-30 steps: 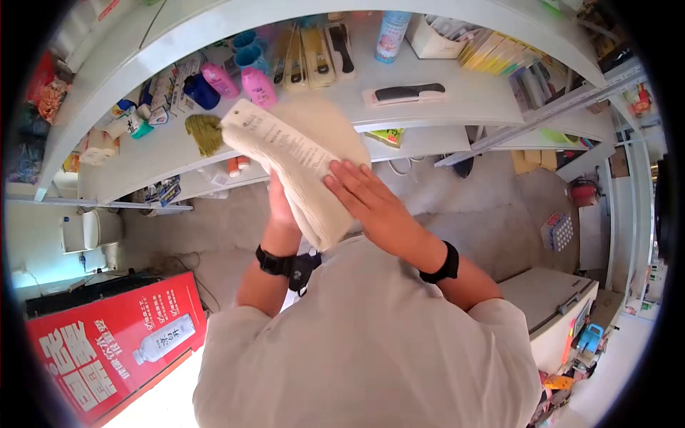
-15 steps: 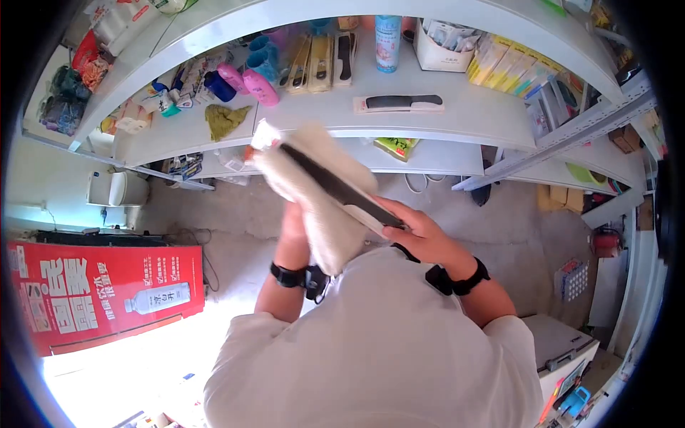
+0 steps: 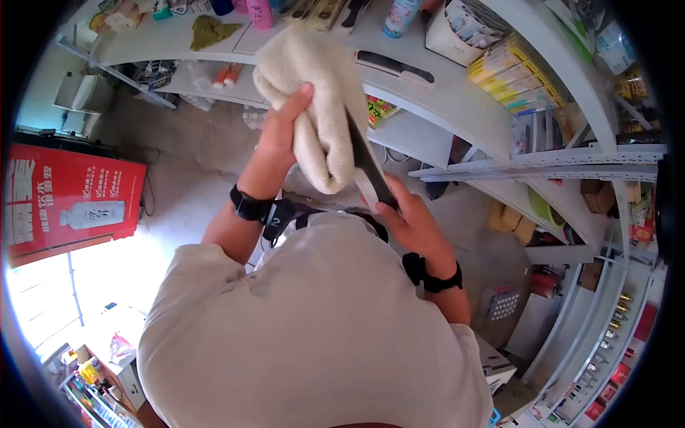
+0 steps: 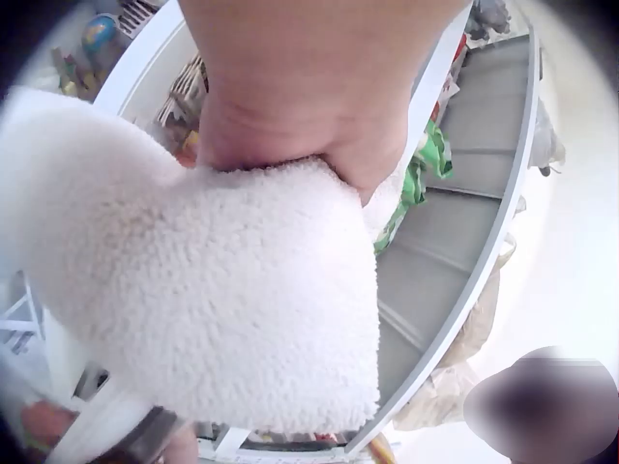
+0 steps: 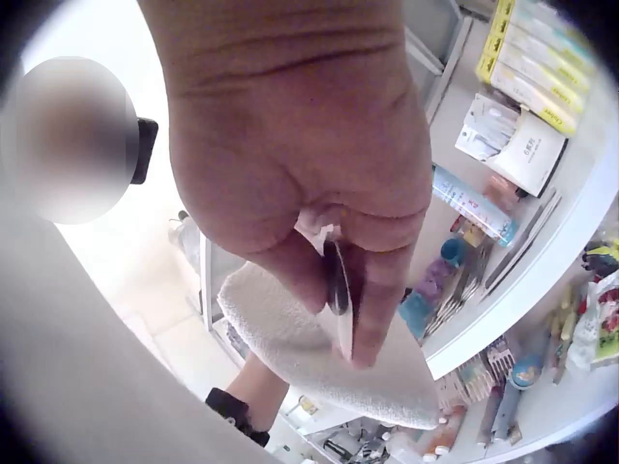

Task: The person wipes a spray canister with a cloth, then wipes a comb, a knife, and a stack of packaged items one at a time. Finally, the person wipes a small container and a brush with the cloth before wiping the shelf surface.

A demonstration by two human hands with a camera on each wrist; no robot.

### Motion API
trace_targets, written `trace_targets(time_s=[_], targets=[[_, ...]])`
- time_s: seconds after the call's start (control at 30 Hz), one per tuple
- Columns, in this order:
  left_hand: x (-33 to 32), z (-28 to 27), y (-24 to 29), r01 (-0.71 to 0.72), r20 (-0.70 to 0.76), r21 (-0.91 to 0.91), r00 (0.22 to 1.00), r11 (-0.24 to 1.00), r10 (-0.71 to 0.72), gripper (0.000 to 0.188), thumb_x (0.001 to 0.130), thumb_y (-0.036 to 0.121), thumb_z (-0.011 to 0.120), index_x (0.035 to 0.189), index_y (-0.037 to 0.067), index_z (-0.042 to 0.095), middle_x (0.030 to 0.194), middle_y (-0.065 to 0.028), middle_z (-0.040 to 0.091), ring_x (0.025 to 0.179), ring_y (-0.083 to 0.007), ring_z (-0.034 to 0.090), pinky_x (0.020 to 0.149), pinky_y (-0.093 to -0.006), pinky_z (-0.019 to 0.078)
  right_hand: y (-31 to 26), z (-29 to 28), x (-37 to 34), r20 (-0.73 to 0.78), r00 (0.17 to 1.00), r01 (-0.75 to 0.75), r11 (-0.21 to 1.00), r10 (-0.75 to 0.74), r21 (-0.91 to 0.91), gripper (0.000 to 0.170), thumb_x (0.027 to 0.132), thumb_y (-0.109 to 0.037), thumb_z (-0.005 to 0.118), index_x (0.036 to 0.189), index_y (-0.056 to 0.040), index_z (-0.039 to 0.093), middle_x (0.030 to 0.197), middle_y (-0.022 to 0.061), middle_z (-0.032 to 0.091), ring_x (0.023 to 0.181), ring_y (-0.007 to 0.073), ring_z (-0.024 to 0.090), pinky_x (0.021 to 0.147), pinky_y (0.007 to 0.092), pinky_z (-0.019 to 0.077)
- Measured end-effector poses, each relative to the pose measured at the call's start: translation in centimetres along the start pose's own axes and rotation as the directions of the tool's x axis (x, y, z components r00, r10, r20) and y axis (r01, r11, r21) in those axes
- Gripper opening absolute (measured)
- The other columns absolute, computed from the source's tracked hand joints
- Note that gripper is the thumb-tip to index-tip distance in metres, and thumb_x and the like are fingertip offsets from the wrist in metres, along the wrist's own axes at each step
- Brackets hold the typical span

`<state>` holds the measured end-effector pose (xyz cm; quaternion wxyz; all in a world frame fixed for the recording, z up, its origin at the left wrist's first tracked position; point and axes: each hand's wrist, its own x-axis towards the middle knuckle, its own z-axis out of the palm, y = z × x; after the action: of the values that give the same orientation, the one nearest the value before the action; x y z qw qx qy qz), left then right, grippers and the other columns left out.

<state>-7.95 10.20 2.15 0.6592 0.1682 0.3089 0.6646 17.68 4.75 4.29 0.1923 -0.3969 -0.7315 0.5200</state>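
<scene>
**Cream towel [image 3: 321, 135] on the left, black comb [image 3: 367, 153] angled against its right side**

From my remote seat I have both hands filled. My left hand [image 3: 280, 132] grips the towel from its near left side, the thumb laid over the folded cloth. The other fingers go out of sight in the pile, so I cannot tell how far they close. My right hand [image 3: 417, 221] has the comb by its near end, thumb and fingers drawn in to a narrow pinch with the thin edge caught between them, as the right wrist view shows.

What matters most to me is the comb's long axis. It slants from the near right, at the pinch, to the far left, where the far end overlaps the towel's right edge. Whether the two touch there, I cannot tell. The right hand is plainly the nearer one to the comb; the left lies across the towel from it. I judge that any swing of the right wrist would be magnified at that far end, so a small turn could push it into the cloth.

Beyond both hands is the shelf [image 3: 457, 107]. Another comb [image 3: 394, 65] lies on it, to the far right of the towel.
</scene>
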Motion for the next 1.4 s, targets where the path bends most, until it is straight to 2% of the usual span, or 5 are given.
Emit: trace_targets(time_s=[0.33,0.6,0.7,0.83,1.4], targets=[[0.7,0.2,0.8,-0.172,0.442,0.61,0.884,0.773,-0.153,0.056,0.081,0.006,0.074,0.131,-0.001,0.048,0.118,-0.0084,0.062,0.11,-0.0184,0.057,0.096,-0.0329,0.0457,0.0,2.2,4.1,-0.318,0.948,0.05,0.994,-0.018,0.094,0.039,0.09,0.003,0.052,0.127,-0.0004,0.042,0.113,0.0197,0.059,0.101,0.0297,0.06,0.086,0.0341,0.046],[3.9,-1.1,8.5,0.034,0.237,0.285,0.966,0.958,-0.105,0.049,0.084,0.009,0.07,0.127,-0.003,0.05,0.113,-0.0096,0.064,0.107,-0.0186,0.059,0.094,-0.0332,0.0473,-1.3,3.6,7.1,-0.273,0.962,-0.045,0.996,0.023,-0.075,0.042,0.088,0.001,0.053,0.128,0.0006,0.044,0.12,0.0207,0.053,0.106,0.034,0.055,0.087,0.0367,0.0453],[4.1,-3.5,7.0,-0.073,0.319,0.478,0.943,0.876,-0.096,0.049,0.084,0.01,0.07,0.127,-0.002,0.05,0.114,-0.0096,0.063,0.107,-0.0186,0.059,0.093,-0.033,0.0467,-1.0,5.5,9.6,-0.398,0.894,0.062,0.938,-0.205,-0.342,0.051,0.086,0.001,0.052,0.134,0.0012,0.038,0.125,0.0244,0.052,0.111,0.0396,0.055,0.09,0.0422,0.045],[3.6,-5.7,6.5,-0.053,0.296,0.784,0.907,0.618,-0.298,0.057,0.081,0.017,0.074,0.13,0.0,0.05,0.119,-0.0107,0.062,0.108,-0.0185,0.058,0.095,-0.0323,0.0453,-2.0,7.1,12.4,-0.385,0.922,-0.087,0.992,0.044,-0.095,0.059,0.083,0.001,0.049,0.139,0.0016,0.03,0.124,0.0289,0.052,0.112,0.0451,0.054,0.093,0.0452,0.0443],[5.3,-15.8,14.2,0.023,-0.047,0.368,0.999,0.93,-0.006,0.046,0.085,0.005,0.067,0.126,-0.001,0.047,0.115,-0.0127,0.059,0.102,-0.0232,0.061,0.084,-0.0358,0.0534,-2.6,14.4,21.0,-0.161,0.985,-0.112,0.92,0.054,-0.376,0.072,0.079,-0.005,0.054,0.145,-0.0085,0.026,0.104,0.0242,0.054,0.097,0.0414,0.057,0.083,0.0471,0.0482]])
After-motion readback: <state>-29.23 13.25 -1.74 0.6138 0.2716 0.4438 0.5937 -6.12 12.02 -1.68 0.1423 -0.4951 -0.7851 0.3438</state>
